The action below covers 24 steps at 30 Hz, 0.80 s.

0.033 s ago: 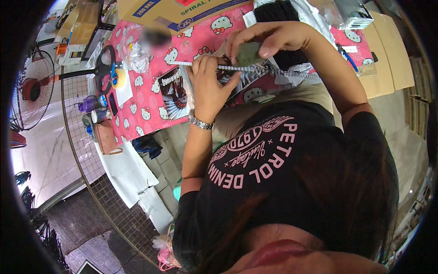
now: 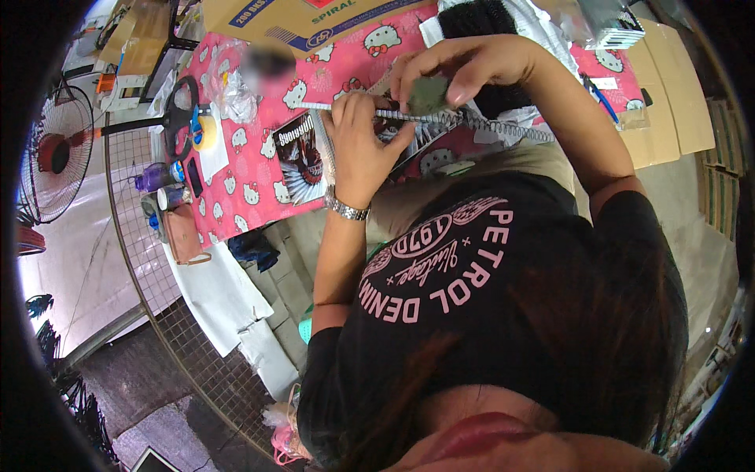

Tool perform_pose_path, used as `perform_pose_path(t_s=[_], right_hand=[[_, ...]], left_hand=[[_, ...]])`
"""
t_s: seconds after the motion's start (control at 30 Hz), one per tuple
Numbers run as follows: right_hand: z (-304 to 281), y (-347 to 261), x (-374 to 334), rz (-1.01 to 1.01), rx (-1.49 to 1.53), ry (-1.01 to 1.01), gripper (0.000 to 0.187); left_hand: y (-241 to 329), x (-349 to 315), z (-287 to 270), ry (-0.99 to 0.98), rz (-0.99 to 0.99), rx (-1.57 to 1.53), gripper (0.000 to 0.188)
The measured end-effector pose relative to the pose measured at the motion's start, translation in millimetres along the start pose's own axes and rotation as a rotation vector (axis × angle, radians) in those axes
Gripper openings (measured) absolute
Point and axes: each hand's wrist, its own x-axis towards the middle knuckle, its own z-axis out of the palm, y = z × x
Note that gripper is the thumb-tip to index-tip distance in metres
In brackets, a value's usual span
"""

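Note:
A notebook (image 2: 301, 161) with a dark pictured cover lies near the table's front edge. Along its far edge runs a spiral wire coil (image 2: 405, 116), whose loose tail (image 2: 515, 130) trails off to the right. My left hand (image 2: 358, 134) grips the notebook by that edge, fingers bent over the coil and thumb on the cover. A dull green flat piece (image 2: 429, 95), its exact kind unclear, is pinched between the thumb and fingers of my right hand (image 2: 480, 67). It sits right against the coil. The right fingertips are partly hidden behind it.
Bundled black coils (image 2: 480, 23) lie beyond my right hand, with blue-handled pliers (image 2: 602, 98) to their right. A cardboard box (image 2: 314, 27) stands at the back. A tape roll (image 2: 204, 134), a purple bottle (image 2: 153, 179) and a pink pouch (image 2: 185, 236) line the left side; a fan (image 2: 55, 157) stands beyond.
The coil's loose tail has shifted slightly to the right and lower, and its loops look more spread. The green piece has tilted a little; both hands stay nearly in place.

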Motion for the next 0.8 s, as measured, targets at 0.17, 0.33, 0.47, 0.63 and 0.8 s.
perform_pose_path(t_s=[0.17, 0.33, 0.47, 0.63, 0.8], right_hand=[[4, 1, 3, -0.166, 0.314, -0.039, 0.043], [-4, 13, 13, 0.06, -0.229, 0.079, 0.049], [-1, 12, 21, -0.022, -0.026, 0.062, 0.045], [-6, 15, 16, -0.103, 0.221, 0.024, 0.044], [-9, 16, 9, -0.126, 0.272, -0.008, 0.044]], left_hand=[[-4, -1, 1, -0.003, -0.03, -0.004, 0.043], [-14, 4, -6, 0.031, 0.011, -0.013, 0.041], [-37, 8, -12, 0.007, -0.007, 0.042, 0.037], [-30, 10, -10, 0.024, -0.024, -0.003, 0.036], [-27, 10, -7, 0.014, -0.036, -0.038, 0.037]])
